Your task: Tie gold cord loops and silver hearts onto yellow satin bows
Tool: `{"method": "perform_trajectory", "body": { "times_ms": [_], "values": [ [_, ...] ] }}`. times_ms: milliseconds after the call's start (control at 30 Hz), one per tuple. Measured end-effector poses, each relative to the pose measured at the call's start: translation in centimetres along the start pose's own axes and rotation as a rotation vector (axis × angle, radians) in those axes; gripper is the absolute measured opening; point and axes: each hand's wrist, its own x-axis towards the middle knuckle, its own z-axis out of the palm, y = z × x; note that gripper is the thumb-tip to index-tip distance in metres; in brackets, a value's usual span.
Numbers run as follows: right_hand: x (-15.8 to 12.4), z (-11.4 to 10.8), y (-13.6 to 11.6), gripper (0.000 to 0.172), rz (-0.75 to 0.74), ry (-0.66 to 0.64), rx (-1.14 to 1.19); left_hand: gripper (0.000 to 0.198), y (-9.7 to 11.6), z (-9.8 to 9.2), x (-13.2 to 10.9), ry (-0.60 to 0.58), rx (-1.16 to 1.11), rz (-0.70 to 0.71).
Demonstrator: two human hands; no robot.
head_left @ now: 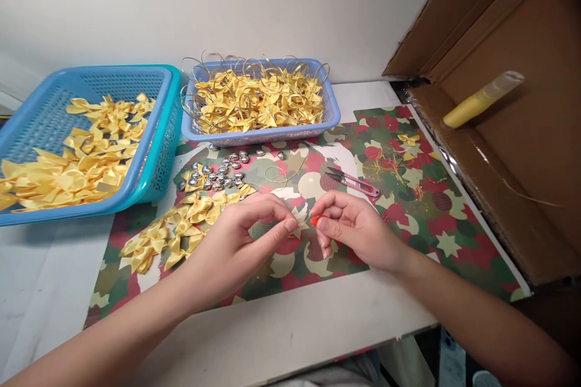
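My left hand (258, 227) is closed in a pinch, thumb against forefinger. A fine thread (299, 222) shows faintly at its fingertips. Just to the right, my right hand (347, 224) pinches a small orange-red piece (314, 220) whose kind I cannot make out. The two hands are close but apart, above the patterned sheet (327, 266). A looped thin gold cord (284, 180) lies behind them. Beside my left wrist is a pile of yellow ribbon bows (181, 230), with several small silver bells (222, 176) beyond it. Thread snips (353, 183) with pink handles lie behind my right hand.
A blue basket (166, 127) of yellow bows, set in a teal one (158, 163), stands left. A second blue basket (263, 136) holds bows with gold cord loops. Thread scraps (390, 163) lie at right, near a cardboard box (512, 193) with a yellow thread spool (469, 110).
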Motion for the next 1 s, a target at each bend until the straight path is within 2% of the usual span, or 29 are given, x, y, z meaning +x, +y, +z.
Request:
{"method": "perform_trajectory", "body": {
  "times_ms": [633, 867, 1000],
  "values": [
    [0.0, -0.1, 0.6, 0.017, -0.048, -0.036, -0.027, 0.029, -0.2, -0.3, 0.0, 0.043, -0.032, 0.040],
    [-0.2, 0.1, 0.5, 0.017, -0.063, 0.026, -0.098, 0.009, 0.1, 0.5, 0.3, 0.045, 0.022, 0.066],
    [-0.2, 0.2, 0.4, 0.013, -0.064, 0.037, -0.123, 0.013, 0.1, 1.0, 0.4, 0.057, 0.021, 0.082]
  ]
}}
